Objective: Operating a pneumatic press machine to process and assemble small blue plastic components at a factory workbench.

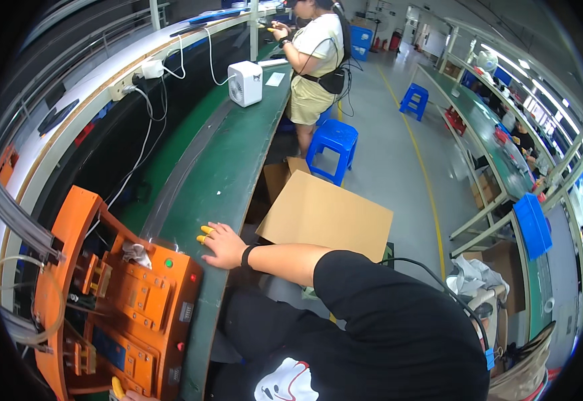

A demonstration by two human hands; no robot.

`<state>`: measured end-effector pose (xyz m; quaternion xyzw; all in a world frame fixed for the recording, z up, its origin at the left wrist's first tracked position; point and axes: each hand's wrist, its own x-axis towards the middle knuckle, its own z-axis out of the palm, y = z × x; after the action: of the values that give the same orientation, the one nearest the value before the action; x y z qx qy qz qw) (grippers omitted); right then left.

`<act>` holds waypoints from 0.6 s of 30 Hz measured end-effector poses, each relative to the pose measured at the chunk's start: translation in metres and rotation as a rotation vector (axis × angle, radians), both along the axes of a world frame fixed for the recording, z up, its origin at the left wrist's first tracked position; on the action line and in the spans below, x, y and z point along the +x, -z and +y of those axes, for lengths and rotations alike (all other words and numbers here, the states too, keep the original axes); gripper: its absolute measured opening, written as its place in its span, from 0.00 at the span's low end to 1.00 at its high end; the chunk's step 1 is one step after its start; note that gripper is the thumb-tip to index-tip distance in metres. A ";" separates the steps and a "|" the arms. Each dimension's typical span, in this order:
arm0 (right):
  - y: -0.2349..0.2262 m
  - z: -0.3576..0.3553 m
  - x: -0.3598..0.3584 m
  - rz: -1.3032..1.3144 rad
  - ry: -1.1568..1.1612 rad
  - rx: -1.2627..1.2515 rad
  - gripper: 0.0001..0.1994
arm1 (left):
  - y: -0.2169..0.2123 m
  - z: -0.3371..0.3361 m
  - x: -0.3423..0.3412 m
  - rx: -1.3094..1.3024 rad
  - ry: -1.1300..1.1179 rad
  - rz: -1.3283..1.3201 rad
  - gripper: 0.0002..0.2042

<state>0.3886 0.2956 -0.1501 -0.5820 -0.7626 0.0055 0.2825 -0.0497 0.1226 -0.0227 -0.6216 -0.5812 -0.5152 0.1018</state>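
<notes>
Right hand (223, 247) spread, palm down on the green worktop (228, 147), nothing seen in it, at 2 o'clock from the orange machine (143, 294). Left hand (133, 397) at the machine's 6 o'clock, mostly cropped; grip cannot be told. Progress: no finished piece seen in either hand; done versus remaining cannot be judged.

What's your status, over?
Right hand open on green bench. Left hand by orange machine, mostly out of frame. Crumpled white material atop machine, possibly in the way.
</notes>
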 end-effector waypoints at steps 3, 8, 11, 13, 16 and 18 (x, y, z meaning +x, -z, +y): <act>0.002 0.004 -0.004 0.016 -0.008 0.019 0.30 | -0.009 0.000 0.006 0.045 0.006 0.046 0.17; 0.000 0.010 -0.008 -0.042 -0.016 0.024 0.31 | -0.004 0.001 -0.001 0.022 -0.029 0.005 0.17; -0.016 0.031 0.004 0.000 -0.137 -0.204 0.33 | -0.001 0.001 -0.005 -0.003 -0.049 0.018 0.17; -0.011 0.042 0.015 -0.018 -0.045 -0.123 0.34 | 0.002 0.003 -0.006 -0.001 -0.070 0.059 0.18; -0.007 0.045 0.011 -0.048 0.027 -0.108 0.34 | -0.004 0.005 -0.001 -0.009 -0.041 0.026 0.19; -0.006 0.046 0.012 -0.062 0.045 -0.107 0.33 | -0.007 0.004 0.001 -0.013 -0.050 0.043 0.20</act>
<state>0.4006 0.3412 -0.1439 -0.6133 -0.7561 0.0220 0.2272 -0.0485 0.1262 -0.0160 -0.6186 -0.5974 -0.4952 0.1231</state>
